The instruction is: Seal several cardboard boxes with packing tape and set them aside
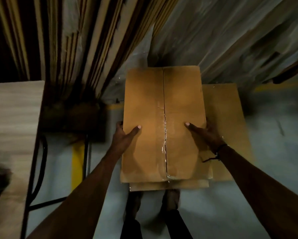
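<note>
**Taped box held over the stack, long axis pointing away from you**

You hold the taped box [163, 125] in front of you, 1 hand on each long side; your left hand [126, 135] grips the left edge with its thumb flat on the top face and its fingers curled out of sight round the side; your right hand [205, 133] mirrors it on the right edge. The box's long axis runs straight away from you, and the tape seam [165, 135] follows that axis down the middle; both hands sit nearer your end, about level with each other, so neither has the shorter reach. Just beneath lie at least 2 more cardboard boxes [220, 118], offset to the right and toward you; whether the held box rests on them or hangs above, I cannot tell. Judging by the seam, sealing looks done; setting it down square to that stack seems next.
</note>
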Action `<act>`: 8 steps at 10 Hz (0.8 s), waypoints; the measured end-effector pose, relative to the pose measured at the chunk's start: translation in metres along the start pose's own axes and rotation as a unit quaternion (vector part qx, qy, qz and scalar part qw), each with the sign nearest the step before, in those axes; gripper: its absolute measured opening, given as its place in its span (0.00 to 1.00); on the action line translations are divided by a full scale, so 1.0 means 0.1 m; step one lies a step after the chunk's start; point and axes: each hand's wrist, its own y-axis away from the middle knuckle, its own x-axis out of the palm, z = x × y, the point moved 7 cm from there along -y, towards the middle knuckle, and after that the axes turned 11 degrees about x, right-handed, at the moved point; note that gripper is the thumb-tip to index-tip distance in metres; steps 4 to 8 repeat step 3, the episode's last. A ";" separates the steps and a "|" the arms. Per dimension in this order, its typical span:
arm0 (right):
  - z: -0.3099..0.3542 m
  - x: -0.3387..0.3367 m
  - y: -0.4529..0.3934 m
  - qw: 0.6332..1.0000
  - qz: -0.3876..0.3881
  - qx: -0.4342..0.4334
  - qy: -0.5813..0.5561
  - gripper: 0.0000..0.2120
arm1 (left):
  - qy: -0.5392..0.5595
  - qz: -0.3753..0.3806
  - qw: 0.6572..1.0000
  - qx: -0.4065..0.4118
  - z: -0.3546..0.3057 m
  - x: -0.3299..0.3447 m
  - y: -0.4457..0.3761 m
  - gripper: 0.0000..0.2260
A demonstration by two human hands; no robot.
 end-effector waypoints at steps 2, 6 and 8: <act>-0.11 0.00 -0.14 0.999 -0.035 -0.015 0.016 0.47 | -0.001 -0.001 1.000 -0.011 0.22 0.03 -0.08 0.46; -0.06 0.02 -0.08 0.996 -0.070 -0.028 0.049 0.50 | -0.017 0.021 1.000 -0.010 0.17 0.04 -0.03 0.45; -0.06 0.02 -0.08 0.996 -0.070 -0.028 0.049 0.50 | -0.017 0.021 1.000 -0.010 0.17 0.04 -0.03 0.45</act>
